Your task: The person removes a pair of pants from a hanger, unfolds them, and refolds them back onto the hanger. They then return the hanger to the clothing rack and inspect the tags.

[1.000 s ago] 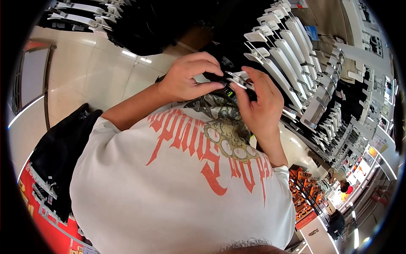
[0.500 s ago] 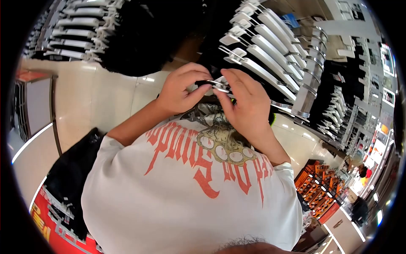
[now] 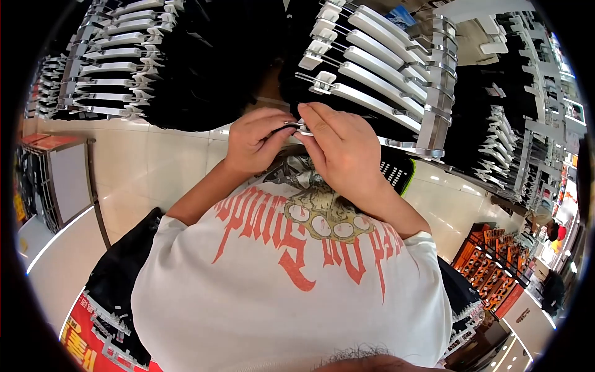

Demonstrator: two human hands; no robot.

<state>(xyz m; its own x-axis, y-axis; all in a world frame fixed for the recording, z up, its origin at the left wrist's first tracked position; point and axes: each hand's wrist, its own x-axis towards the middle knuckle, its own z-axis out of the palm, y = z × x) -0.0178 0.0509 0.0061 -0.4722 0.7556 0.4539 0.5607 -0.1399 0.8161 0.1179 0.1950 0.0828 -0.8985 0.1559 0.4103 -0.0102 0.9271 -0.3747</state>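
In front of my chest, my left hand (image 3: 251, 139) pinches the edge of a black item (image 3: 282, 129) that looks like cloth. My right hand (image 3: 341, 146) meets it there, thumb and fingers closed on a small white-and-silver clip (image 3: 304, 129) like those on the hangers nearby. The fingertips of both hands almost touch, and most of what they hold is hidden behind them. Just beyond my right hand, white clip hangers (image 3: 372, 84) with black garments (image 3: 353, 108) hang in a row from a metal rail (image 3: 439, 93).
Another row of white hangers (image 3: 114, 68) with black garments (image 3: 204, 68) hangs at the upper left. A black basket with a green rim (image 3: 406, 180) sits below my right forearm. Pale tiled floor (image 3: 173, 152) shows between racks. Orange packs (image 3: 496, 260) fill a display at right.
The view has shifted, bringing more of the left rack and the basket into sight. Both hands stay together at the clip, with the right fingers now covering more of it.
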